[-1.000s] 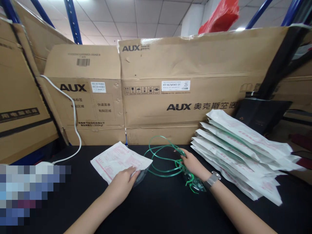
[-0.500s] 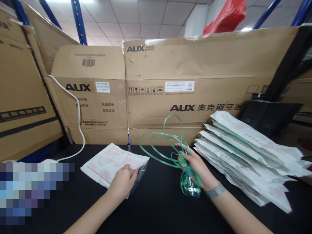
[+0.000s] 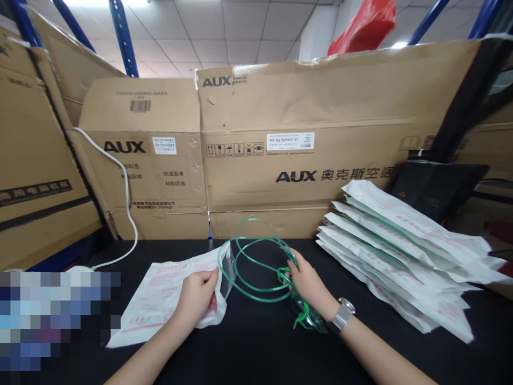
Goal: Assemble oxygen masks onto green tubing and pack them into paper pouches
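Observation:
My left hand (image 3: 200, 294) pinches the open end of a white paper-and-film pouch (image 3: 156, 294) with pink print, which lies on the black table. A clear film edge stands out past my fingers. In my right hand (image 3: 306, 280) is a clear green oxygen mask (image 3: 310, 315) with its coiled tubing (image 3: 256, 297) and a green strap. The mask hangs below my palm, partly hidden by the hand. Loops of the tubing reach left, right up to the pouch's open end.
Several filled white pouches (image 3: 393, 256) are stacked at the right. Large cardboard boxes (image 3: 256, 187) wall off the back of the black table (image 3: 256, 347). A white cable (image 3: 130, 208) runs down at the left, beside a pixelated patch. A black box-like object (image 3: 436, 187) stands behind the stack.
My right hand has turned over and the tubing loops have come down and left to the pouch. My left hand has shifted slightly left, and the pouch has swung and its end has lifted.

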